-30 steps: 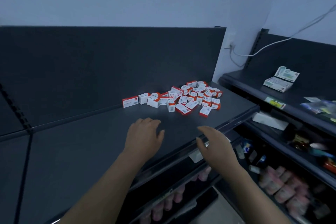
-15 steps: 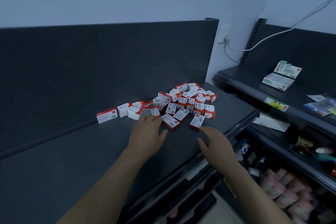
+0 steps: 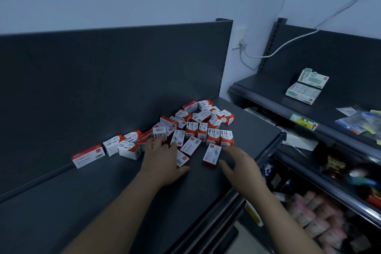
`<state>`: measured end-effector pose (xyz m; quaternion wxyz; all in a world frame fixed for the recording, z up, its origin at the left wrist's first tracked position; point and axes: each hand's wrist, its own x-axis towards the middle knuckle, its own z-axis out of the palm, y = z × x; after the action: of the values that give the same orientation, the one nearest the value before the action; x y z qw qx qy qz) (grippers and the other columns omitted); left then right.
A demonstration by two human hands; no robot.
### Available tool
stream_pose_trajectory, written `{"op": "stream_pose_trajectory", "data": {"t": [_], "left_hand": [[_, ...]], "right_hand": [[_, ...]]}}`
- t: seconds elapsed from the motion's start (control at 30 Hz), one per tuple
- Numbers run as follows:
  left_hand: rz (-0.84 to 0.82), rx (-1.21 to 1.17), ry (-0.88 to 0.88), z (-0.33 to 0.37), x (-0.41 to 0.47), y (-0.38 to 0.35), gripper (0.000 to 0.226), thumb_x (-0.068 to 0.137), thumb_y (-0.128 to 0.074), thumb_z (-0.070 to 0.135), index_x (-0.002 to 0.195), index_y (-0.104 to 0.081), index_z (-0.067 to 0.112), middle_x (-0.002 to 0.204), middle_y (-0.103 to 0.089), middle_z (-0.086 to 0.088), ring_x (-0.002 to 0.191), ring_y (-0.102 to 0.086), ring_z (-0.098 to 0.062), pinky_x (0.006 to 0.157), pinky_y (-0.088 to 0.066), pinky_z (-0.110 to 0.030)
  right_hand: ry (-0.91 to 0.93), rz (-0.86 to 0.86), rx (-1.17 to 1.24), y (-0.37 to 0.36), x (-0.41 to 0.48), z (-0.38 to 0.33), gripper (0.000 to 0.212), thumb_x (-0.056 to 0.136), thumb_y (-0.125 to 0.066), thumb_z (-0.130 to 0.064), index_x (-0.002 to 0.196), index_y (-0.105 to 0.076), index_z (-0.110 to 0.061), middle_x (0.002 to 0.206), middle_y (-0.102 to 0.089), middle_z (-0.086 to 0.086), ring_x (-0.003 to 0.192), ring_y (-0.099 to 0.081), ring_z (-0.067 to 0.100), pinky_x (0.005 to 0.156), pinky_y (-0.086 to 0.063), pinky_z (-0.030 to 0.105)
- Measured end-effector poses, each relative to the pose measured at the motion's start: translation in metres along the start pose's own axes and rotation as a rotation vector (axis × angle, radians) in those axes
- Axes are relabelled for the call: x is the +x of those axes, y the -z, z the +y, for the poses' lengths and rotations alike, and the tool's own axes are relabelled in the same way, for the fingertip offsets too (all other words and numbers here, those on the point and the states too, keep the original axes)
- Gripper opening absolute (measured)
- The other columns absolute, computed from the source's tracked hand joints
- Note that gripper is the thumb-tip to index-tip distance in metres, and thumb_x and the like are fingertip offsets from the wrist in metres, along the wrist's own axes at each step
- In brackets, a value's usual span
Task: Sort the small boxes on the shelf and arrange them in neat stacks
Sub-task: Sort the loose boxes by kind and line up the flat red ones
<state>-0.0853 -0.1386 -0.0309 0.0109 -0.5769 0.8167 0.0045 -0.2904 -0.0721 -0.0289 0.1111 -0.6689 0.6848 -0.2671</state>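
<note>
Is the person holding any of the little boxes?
No, nothing is held. The left hand rests open on the pile of small boxes; the right hand is open beside one.

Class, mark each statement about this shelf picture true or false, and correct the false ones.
1. The small red-and-white cardboard boxes stand in neat stacks. False: they lie in a loose heap on the dark grey metal shelf.
2. The left hand touches the heap. True.
3. The right hand grips a box. False: it is open, holding nothing.
4. The white cable runs to a wall socket. True.
</note>
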Motion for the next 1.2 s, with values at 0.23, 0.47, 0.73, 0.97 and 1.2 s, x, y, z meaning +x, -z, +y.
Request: {"op": "stream_pose_trajectory", "data": {"t": [0.23, 0.47, 0.73, 0.97, 1.2], "left_hand": [[0.043, -0.108, 0.054, 0.008, -0.004, 0.004, 0.085, 0.078, -0.051, 0.067, 0.147, -0.029, 0.022, 0.147, -0.04, 0.001, 0.142, -0.015, -0.019, 0.118, 0.006, -0.047], [0.162, -0.497, 0.126, 0.018, -0.031, 0.012, 0.089, 0.08, -0.068, 0.039, 0.15, -0.015, 0.023, 0.149, -0.02, 0.006, 0.131, -0.034, -0.015, 0.102, -0.035, -0.025], [0.281, -0.746, 0.377, 0.034, -0.073, -0.004, 0.081, 0.072, -0.08, 0.024, 0.134, -0.029, 0.032, 0.119, -0.022, 0.02, 0.098, -0.047, -0.006, 0.082, -0.042, -0.02], [0.344, -0.817, 0.573, 0.03, -0.113, -0.008, 0.075, 0.061, -0.087, 0.028, 0.103, -0.026, 0.037, 0.093, -0.052, 0.015, 0.086, -0.055, -0.009, 0.069, -0.046, -0.024], [0.404, -0.824, 0.682, 0.011, -0.166, -0.001, 0.072, 0.064, -0.083, 0.015, 0.101, -0.029, 0.043, 0.097, -0.053, 0.007, 0.081, -0.054, -0.012, 0.066, -0.045, -0.024]], "right_hand": [[-0.004, -0.098, -0.041, -0.011, 0.028, 0.011, 0.046, 0.086, -0.063, -0.042, 0.126, -0.051, -0.024, 0.125, -0.056, -0.007, 0.113, -0.049, 0.012, 0.091, -0.038, 0.022], [-0.002, -0.221, -0.029, -0.021, 0.046, 0.02, 0.065, 0.082, -0.059, -0.054, 0.139, -0.04, -0.028, 0.136, -0.045, -0.002, 0.124, -0.037, 0.018, 0.104, -0.037, 0.032], [0.114, -0.44, 0.156, -0.019, 0.043, 0.011, 0.068, 0.074, -0.077, -0.04, 0.131, -0.042, -0.024, 0.132, -0.032, -0.004, 0.11, -0.042, 0.011, 0.094, -0.037, 0.024], [0.309, -0.459, 0.341, -0.028, 0.03, -0.012, 0.045, 0.085, -0.066, -0.016, 0.117, -0.045, -0.04, 0.111, -0.058, -0.011, 0.095, -0.055, 0.002, 0.071, -0.044, 0.017], [0.408, -0.518, 0.382, -0.045, 0.01, -0.057, 0.054, 0.086, -0.064, -0.011, 0.128, -0.041, -0.035, 0.105, -0.065, -0.014, 0.093, -0.063, 0.0, 0.081, -0.053, 0.023]]}}
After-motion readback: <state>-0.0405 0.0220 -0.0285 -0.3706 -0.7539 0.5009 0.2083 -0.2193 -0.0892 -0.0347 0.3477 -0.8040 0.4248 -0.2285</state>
